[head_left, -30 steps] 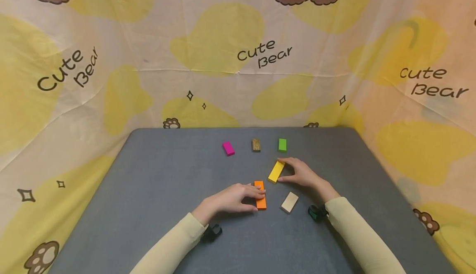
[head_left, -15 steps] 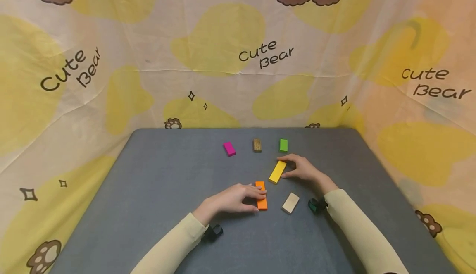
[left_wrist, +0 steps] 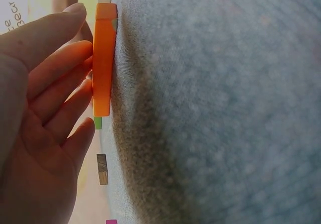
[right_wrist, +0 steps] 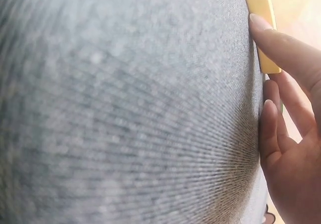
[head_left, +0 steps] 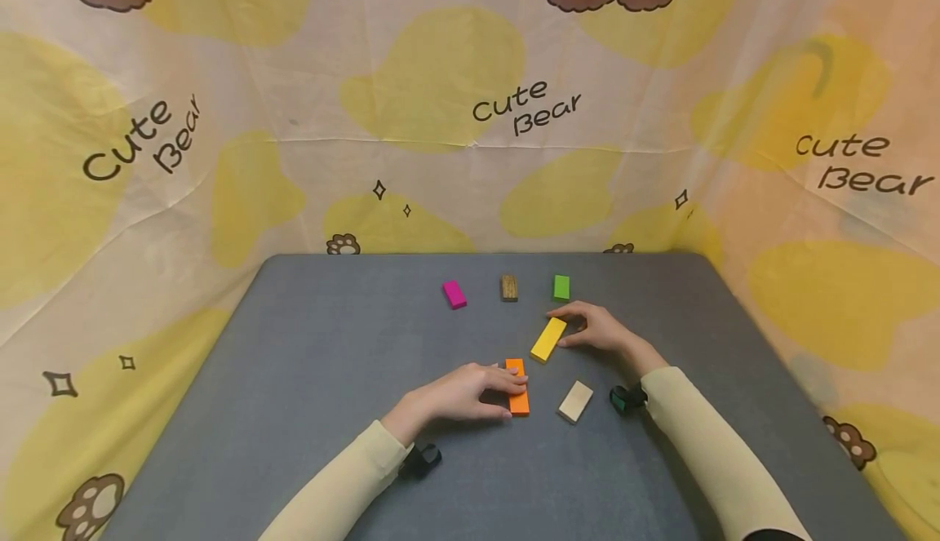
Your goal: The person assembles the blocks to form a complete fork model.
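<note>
My left hand [head_left: 463,392] lies over the orange block [head_left: 519,404] near the middle of the table, its fingers resting on the top face. In the left wrist view, the extended fingers [left_wrist: 60,68] meet the orange block [left_wrist: 103,63], and the thumb stays off its face. My right hand [head_left: 598,330] spans the far right end of the yellow block [head_left: 547,340] between thumb and curled index finger. The right wrist view has the thumb against the side of the yellow block [right_wrist: 266,38]; the index fingertip is hidden there.
A pale wooden block [head_left: 575,402] lies right of the orange one. Along the back are a magenta block [head_left: 454,294], a brown wood-grain block [head_left: 509,288] and a green block [head_left: 561,287]. Patterned cloth [head_left: 441,117] rises behind the grey table [head_left: 338,337].
My right thumb has slid along the yellow block's side toward its far end, and the right hand has shifted slightly away from me. My left hand stays on the orange block.
</note>
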Motion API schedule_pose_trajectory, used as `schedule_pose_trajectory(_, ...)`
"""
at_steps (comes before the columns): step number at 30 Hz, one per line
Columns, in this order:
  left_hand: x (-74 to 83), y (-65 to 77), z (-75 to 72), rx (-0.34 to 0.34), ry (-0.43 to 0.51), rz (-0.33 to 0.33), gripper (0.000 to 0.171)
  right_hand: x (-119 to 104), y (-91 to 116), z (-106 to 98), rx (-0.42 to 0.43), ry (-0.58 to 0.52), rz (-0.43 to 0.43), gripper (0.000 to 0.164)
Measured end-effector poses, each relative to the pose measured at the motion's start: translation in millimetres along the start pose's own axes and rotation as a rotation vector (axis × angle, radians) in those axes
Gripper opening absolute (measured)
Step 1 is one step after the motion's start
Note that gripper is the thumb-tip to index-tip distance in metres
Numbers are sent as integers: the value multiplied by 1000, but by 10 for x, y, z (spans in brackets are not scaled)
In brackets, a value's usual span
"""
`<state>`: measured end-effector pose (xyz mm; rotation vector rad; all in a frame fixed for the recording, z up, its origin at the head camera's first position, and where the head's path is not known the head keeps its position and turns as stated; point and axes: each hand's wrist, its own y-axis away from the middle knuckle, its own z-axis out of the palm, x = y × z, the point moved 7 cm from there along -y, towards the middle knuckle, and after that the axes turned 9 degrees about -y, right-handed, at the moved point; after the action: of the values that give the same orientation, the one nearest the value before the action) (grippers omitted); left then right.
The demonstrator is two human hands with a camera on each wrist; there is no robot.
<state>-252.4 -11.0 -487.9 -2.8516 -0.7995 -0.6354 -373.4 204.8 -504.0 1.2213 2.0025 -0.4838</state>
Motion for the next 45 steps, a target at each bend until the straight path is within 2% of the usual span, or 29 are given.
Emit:
schedule_pose_trajectory(30, 2, 10, 0, -1, 14, -6, 50, 48, 18, -32, 56, -62, 2, 41)
schedule_pose_trajectory(45, -8, 14, -4, -10, 23, -33, 48, 7, 108, -30, 72, -60, 76, 38)
